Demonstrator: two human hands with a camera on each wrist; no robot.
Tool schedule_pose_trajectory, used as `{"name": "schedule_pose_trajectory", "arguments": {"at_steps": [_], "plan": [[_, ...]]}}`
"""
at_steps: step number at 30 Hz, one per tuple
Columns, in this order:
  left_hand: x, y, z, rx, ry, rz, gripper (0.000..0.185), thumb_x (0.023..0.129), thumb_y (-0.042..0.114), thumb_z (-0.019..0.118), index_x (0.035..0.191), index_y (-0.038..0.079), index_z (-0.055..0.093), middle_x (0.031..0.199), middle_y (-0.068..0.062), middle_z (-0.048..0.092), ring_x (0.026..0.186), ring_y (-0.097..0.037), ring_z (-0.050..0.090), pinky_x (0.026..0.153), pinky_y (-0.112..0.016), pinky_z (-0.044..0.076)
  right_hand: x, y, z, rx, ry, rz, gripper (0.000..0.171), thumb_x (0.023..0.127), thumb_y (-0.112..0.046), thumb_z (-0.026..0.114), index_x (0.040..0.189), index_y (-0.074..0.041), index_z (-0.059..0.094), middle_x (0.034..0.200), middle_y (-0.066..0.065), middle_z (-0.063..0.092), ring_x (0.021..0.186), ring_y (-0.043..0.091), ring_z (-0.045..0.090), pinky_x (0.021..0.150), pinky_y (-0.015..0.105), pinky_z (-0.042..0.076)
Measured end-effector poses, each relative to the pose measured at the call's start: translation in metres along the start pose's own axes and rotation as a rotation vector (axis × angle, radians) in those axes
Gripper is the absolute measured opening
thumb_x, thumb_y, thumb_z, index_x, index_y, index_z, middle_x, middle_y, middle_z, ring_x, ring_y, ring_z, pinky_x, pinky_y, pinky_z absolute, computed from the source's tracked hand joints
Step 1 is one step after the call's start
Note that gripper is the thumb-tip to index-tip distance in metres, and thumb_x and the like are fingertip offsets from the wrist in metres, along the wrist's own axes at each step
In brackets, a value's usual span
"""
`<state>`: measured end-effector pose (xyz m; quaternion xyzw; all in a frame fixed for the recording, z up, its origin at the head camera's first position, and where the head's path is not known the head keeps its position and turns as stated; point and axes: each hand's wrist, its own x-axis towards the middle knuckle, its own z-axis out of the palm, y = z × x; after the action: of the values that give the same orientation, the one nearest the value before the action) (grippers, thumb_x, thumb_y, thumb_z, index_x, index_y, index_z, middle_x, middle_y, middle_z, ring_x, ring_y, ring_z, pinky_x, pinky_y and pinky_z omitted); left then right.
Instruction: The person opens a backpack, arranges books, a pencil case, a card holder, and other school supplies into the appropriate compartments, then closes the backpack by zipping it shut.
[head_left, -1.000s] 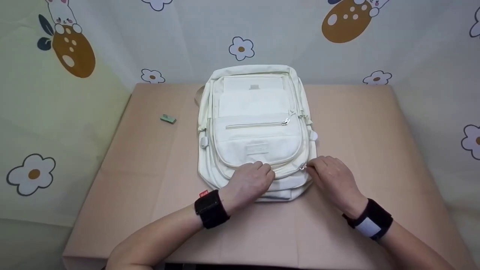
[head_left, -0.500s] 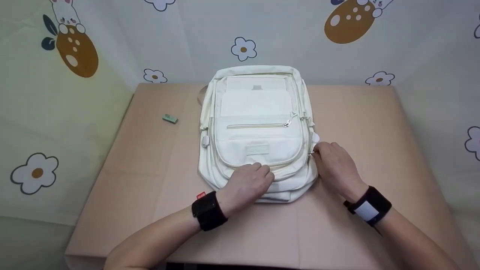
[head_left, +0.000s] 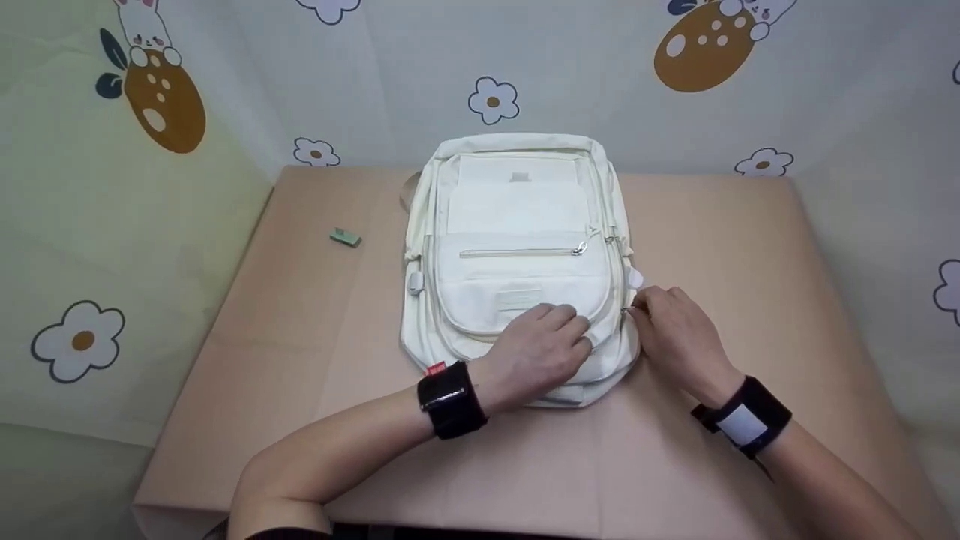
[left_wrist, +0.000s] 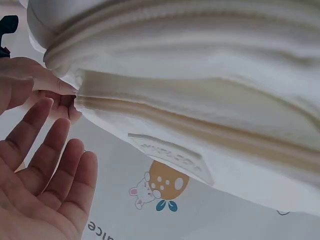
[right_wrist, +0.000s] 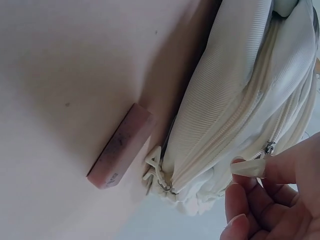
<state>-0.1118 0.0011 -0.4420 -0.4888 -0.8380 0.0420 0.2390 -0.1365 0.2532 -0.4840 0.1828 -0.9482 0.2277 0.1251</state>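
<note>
A cream backpack (head_left: 517,214) lies front side up on the table. At its right side my right hand (head_left: 682,341) pinches the pale pull tab (right_wrist: 248,168) of a zipper between thumb and finger; the metal slider (right_wrist: 269,147) shows beside it in the right wrist view. My left hand (head_left: 532,352) is over the bag's lower front. Seen from the left wrist, that hand's fingers (left_wrist: 60,165) are loosely extended and hold nothing, just off the bag's edge with its zipper seam (left_wrist: 200,125).
A small green block (head_left: 345,238) lies on the pinkish table cover (head_left: 315,337) left of the backpack. In the right wrist view a reddish block (right_wrist: 121,146) sits close beside the bag. A patterned cloth backdrop (head_left: 390,67) stands behind and at both sides.
My right hand has moved up along the bag's right side with the zipper pull. My left hand has shifted right and up from the lower edge of the bag.
</note>
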Motion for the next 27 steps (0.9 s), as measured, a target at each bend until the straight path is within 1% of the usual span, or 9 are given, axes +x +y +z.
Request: {"name": "schedule_pose_trajectory", "arguments": {"at_steps": [2, 4, 7, 10, 13, 15, 18, 22, 27], "plan": [[0.012, 0.003, 0.000, 0.034, -0.013, 0.030, 0.014, 0.097, 0.018, 0.058, 0.087, 0.019, 0.068, 0.093, 0.003, 0.061, 0.091, -0.017, 0.056, 0.076, -0.029, 0.046, 0.000, 0.000, 0.000, -0.006, 0.014, -0.002, 0.007, 0.096, -0.007, 0.068, 0.099, -0.002, 0.065, 0.085, 0.009, 0.067, 0.075, 0.027, 0.052, 0.062, 0.037, 0.041], [0.023, 0.007, 0.001, 0.067, -0.050, 0.044, 0.016, 0.098, 0.019, 0.056, 0.093, 0.019, 0.071, 0.094, 0.004, 0.061, 0.090, -0.016, 0.056, 0.074, -0.027, 0.046, 0.000, 0.000, 0.000, -0.007, 0.025, -0.003, 0.007, 0.095, -0.008, 0.069, 0.098, -0.002, 0.065, 0.084, 0.008, 0.066, 0.074, 0.026, 0.052, 0.061, 0.037, 0.040], [0.038, 0.013, 0.004, 0.101, -0.155, 0.032, 0.022, 0.101, 0.020, 0.053, 0.106, 0.017, 0.074, 0.098, 0.004, 0.062, 0.089, -0.016, 0.054, 0.071, -0.026, 0.045, 0.000, 0.001, -0.001, -0.003, 0.036, -0.001, 0.007, 0.095, -0.008, 0.070, 0.098, -0.003, 0.066, 0.081, 0.006, 0.064, 0.072, 0.024, 0.051, 0.060, 0.036, 0.040], [0.048, 0.018, 0.008, 0.138, -0.276, 0.008, 0.027, 0.103, 0.022, 0.050, 0.117, 0.016, 0.072, 0.101, 0.004, 0.060, 0.090, -0.015, 0.051, 0.069, -0.024, 0.043, 0.000, 0.000, -0.002, 0.003, 0.032, 0.007, 0.007, 0.094, -0.009, 0.071, 0.096, -0.004, 0.066, 0.078, 0.004, 0.062, 0.070, 0.022, 0.051, 0.059, 0.035, 0.039], [0.052, 0.021, 0.013, 0.171, -0.343, -0.016, 0.028, 0.104, 0.024, 0.049, 0.120, 0.017, 0.071, 0.102, 0.004, 0.059, 0.091, -0.015, 0.050, 0.069, -0.024, 0.043, 0.000, -0.001, -0.004, 0.010, 0.022, 0.016, 0.006, 0.095, -0.009, 0.070, 0.096, -0.004, 0.066, 0.078, 0.004, 0.061, 0.070, 0.021, 0.051, 0.058, 0.035, 0.040], [0.053, 0.022, 0.015, 0.184, -0.351, -0.029, 0.029, 0.104, 0.025, 0.049, 0.121, 0.017, 0.070, 0.102, 0.004, 0.058, 0.092, -0.015, 0.050, 0.069, -0.025, 0.043, 0.000, -0.001, -0.005, 0.013, 0.011, 0.021, 0.006, 0.096, -0.009, 0.069, 0.096, -0.004, 0.067, 0.078, 0.003, 0.062, 0.070, 0.021, 0.052, 0.059, 0.035, 0.041], [0.053, 0.023, 0.017, 0.189, -0.343, -0.046, 0.028, 0.104, 0.025, 0.049, 0.118, 0.017, 0.071, 0.102, 0.004, 0.058, 0.092, -0.014, 0.049, 0.070, -0.025, 0.042, 0.001, -0.002, -0.005, 0.019, -0.005, 0.026, 0.005, 0.097, -0.010, 0.068, 0.097, -0.005, 0.068, 0.078, 0.003, 0.062, 0.071, 0.021, 0.052, 0.060, 0.036, 0.041], [0.051, 0.021, 0.017, 0.189, -0.308, -0.047, 0.026, 0.103, 0.023, 0.049, 0.115, 0.016, 0.071, 0.099, 0.005, 0.058, 0.091, -0.014, 0.049, 0.069, -0.024, 0.041, 0.003, -0.001, -0.006, 0.012, -0.013, 0.025, 0.005, 0.097, -0.010, 0.068, 0.096, -0.005, 0.069, 0.075, 0.002, 0.061, 0.070, 0.022, 0.053, 0.060, 0.036, 0.041], [0.051, 0.019, 0.018, 0.165, -0.268, -0.046, 0.021, 0.102, 0.021, 0.052, 0.108, 0.017, 0.072, 0.096, 0.004, 0.058, 0.090, -0.014, 0.050, 0.068, -0.024, 0.042, 0.007, 0.003, -0.007, -0.017, 0.017, 0.017, 0.006, 0.096, -0.012, 0.069, 0.093, -0.007, 0.069, 0.073, 0.001, 0.060, 0.070, 0.023, 0.053, 0.059, 0.037, 0.041]]}}
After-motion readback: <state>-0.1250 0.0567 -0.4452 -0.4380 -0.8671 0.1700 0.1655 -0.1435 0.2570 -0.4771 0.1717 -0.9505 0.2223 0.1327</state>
